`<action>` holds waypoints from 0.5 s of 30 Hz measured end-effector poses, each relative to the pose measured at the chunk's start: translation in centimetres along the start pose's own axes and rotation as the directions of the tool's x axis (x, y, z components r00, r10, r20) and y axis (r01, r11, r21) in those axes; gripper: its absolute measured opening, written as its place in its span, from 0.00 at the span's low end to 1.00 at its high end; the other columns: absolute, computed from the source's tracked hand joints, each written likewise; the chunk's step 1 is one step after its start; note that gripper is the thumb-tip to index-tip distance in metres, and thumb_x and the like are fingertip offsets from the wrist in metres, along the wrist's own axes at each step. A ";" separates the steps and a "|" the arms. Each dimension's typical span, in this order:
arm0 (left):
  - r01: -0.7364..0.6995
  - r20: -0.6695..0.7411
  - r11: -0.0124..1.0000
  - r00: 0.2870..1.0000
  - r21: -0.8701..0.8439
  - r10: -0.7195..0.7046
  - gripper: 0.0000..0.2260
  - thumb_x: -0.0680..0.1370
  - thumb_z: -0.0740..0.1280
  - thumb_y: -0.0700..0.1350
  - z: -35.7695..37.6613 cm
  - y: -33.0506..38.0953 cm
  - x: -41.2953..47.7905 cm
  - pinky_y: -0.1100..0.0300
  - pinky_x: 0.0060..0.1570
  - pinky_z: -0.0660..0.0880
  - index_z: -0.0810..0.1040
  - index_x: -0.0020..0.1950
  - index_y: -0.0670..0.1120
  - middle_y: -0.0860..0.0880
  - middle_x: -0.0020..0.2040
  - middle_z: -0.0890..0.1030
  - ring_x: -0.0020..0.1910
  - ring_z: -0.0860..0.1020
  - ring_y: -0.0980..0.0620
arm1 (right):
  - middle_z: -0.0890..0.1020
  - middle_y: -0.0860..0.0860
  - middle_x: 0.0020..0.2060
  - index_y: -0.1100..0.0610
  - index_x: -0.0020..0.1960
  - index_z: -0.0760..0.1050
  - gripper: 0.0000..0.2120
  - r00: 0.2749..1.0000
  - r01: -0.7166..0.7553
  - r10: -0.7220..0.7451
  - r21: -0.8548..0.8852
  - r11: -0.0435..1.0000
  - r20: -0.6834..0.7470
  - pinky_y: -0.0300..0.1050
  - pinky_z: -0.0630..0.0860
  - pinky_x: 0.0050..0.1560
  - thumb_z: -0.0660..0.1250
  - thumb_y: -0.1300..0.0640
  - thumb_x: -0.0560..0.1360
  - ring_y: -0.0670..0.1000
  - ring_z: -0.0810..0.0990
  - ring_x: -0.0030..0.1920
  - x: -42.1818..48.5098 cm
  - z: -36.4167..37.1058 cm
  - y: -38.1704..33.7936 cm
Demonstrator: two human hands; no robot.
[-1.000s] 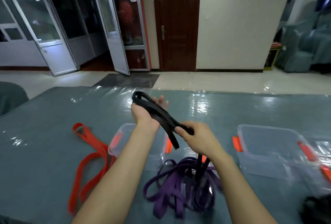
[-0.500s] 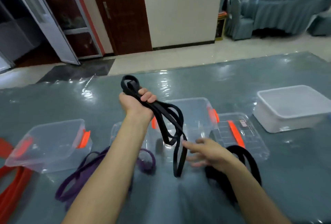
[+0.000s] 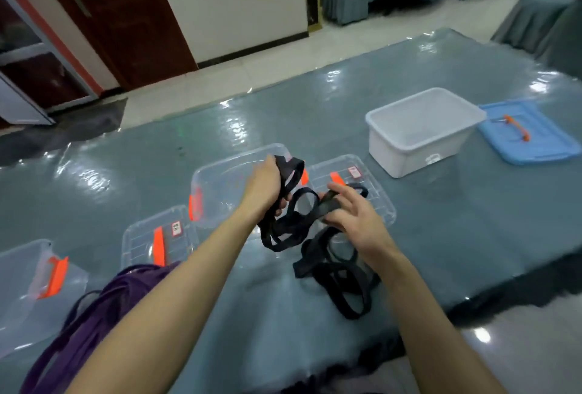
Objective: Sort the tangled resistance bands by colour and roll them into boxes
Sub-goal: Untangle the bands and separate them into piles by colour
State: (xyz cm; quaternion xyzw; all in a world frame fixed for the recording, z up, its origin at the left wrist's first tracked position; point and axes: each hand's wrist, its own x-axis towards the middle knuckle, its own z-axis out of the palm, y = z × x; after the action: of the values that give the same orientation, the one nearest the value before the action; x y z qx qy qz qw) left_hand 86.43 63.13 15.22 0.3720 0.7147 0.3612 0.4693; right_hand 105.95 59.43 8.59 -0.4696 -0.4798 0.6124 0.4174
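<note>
My left hand [image 3: 267, 187] grips a bunch of black resistance band loops [image 3: 291, 223] above the table, just in front of a clear box with orange clips [image 3: 220, 179]. My right hand [image 3: 352, 217] pinches a strand of the same black band between thumb and fingers. More black band [image 3: 343, 283] lies in a heap on the table under my right hand. A pile of purple bands [image 3: 104, 305] lies at the lower left, partly hidden by my left forearm.
A clear lid [image 3: 371, 185] lies behind my right hand, another clear lid [image 3: 151, 236] to the left. A second clear box [image 3: 25, 283] is at the far left. A white tub [image 3: 422, 129] and blue lid [image 3: 529, 135] stand at the right. The table edge [image 3: 472, 308] runs close on the right.
The view has swung right. My left hand lowered the black band toward the clear box, and my right hand, open before, now pinches a strand of it.
</note>
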 end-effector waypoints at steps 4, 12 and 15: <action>-0.135 -0.113 0.984 0.983 0.113 0.148 0.26 0.84 0.46 0.58 5.3 -0.2 0.8 0.43 0.51 0.83 0.78 0.57 0.44 0.33 0.54 0.85 0.47 0.85 0.35 | 0.84 0.47 0.65 0.51 0.73 0.76 0.22 0.983 0.137 -0.158 -0.199 0.970 -0.093 0.55 0.76 0.74 0.66 0.64 0.81 0.48 0.81 0.69 0.7 -1.9 -1.2; -0.253 -0.069 0.768 0.930 0.589 0.360 0.21 0.88 0.55 0.62 11.2 -11.5 2.1 0.43 0.69 0.69 0.78 0.66 0.49 0.43 0.65 0.80 0.67 0.76 0.38 | 0.74 0.59 0.73 0.55 0.84 0.59 0.32 0.969 0.038 0.227 -0.970 0.242 0.094 0.62 0.71 0.73 0.62 0.58 0.81 0.63 0.72 0.74 -0.5 -5.6 7.4; -0.262 0.045 0.616 0.938 0.743 0.345 0.22 0.89 0.54 0.61 12.1 -16.3 2.2 0.43 0.73 0.67 0.76 0.75 0.51 0.44 0.71 0.79 0.72 0.74 0.40 | 0.68 0.59 0.78 0.51 0.87 0.48 0.47 0.978 -0.008 0.204 -0.968 0.249 0.044 0.63 0.68 0.75 0.67 0.51 0.74 0.62 0.68 0.77 -2.6 -7.0 10.2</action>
State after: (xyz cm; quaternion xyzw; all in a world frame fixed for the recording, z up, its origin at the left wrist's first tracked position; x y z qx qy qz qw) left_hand 94.00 59.53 -3.40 0.6259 0.7486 0.1336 0.1731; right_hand 112.68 56.39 -1.62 -0.6065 -0.7520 0.2552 -0.0378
